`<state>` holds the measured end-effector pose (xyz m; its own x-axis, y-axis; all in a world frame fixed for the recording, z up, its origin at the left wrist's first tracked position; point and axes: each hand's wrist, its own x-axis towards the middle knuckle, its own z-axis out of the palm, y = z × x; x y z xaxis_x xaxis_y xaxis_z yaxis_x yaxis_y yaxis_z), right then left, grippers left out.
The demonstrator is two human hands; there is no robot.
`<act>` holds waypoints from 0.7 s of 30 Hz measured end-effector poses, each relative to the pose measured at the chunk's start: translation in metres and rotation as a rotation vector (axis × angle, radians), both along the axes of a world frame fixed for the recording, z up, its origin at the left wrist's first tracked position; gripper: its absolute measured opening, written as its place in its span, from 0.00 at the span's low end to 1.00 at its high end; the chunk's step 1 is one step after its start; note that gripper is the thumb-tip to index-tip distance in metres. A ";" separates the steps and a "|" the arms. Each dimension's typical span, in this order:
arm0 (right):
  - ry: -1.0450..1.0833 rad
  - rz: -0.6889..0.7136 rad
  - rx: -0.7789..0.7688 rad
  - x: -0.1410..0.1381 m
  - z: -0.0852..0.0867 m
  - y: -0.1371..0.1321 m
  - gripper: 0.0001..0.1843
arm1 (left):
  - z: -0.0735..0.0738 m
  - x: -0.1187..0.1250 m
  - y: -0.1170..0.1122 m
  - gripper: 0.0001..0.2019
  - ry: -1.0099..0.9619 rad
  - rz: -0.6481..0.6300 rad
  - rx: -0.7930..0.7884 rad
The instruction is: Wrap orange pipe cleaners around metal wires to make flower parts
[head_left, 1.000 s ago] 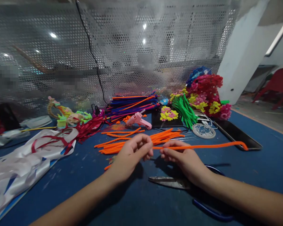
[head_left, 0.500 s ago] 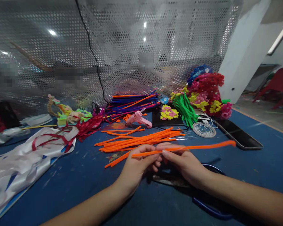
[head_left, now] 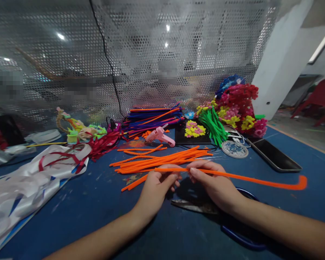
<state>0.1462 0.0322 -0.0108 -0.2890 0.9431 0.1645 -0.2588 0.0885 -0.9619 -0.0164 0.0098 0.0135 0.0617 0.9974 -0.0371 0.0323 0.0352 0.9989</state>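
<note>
An orange pipe cleaner (head_left: 249,178) stretches across both hands in the head view, its right end bent upward into a short hook. My left hand (head_left: 162,182) pinches it near its straight left end. Close by, my right hand (head_left: 211,180) grips the same stem between thumb and fingers. Beneath the right hand and forearm lie scissors (head_left: 195,206) with dark blades and blue handles, partly hidden. Just beyond my hands is a pile of orange pipe cleaners (head_left: 162,160).
Behind the pile stands a pink glue gun (head_left: 161,136). Green stems (head_left: 212,126), fuzzy flowers (head_left: 239,104), a bead dish (head_left: 235,149) and a phone (head_left: 274,155) are to the right. White ribbon (head_left: 29,191) covers the left side. A perforated metal panel (head_left: 151,54) rises at the back.
My right hand has shifted slightly right, away from the left. The pipe cleaner's right part has swung lower and further right, and its end now shows a clear upward bend.
</note>
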 end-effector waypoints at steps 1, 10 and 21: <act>0.019 -0.006 -0.026 0.000 0.000 0.000 0.07 | 0.000 0.000 0.000 0.09 0.040 0.003 0.014; -0.073 0.003 -0.045 -0.001 0.009 -0.003 0.08 | 0.004 0.001 -0.007 0.08 0.267 -0.055 0.210; -0.072 -0.026 -0.059 -0.002 0.010 -0.006 0.10 | 0.009 0.004 -0.010 0.08 0.266 -0.033 0.177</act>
<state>0.1438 0.0267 -0.0011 -0.2734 0.9579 0.0877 -0.1871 0.0364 -0.9817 -0.0124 0.0003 0.0222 0.1051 0.9875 0.1172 0.2915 -0.1433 0.9458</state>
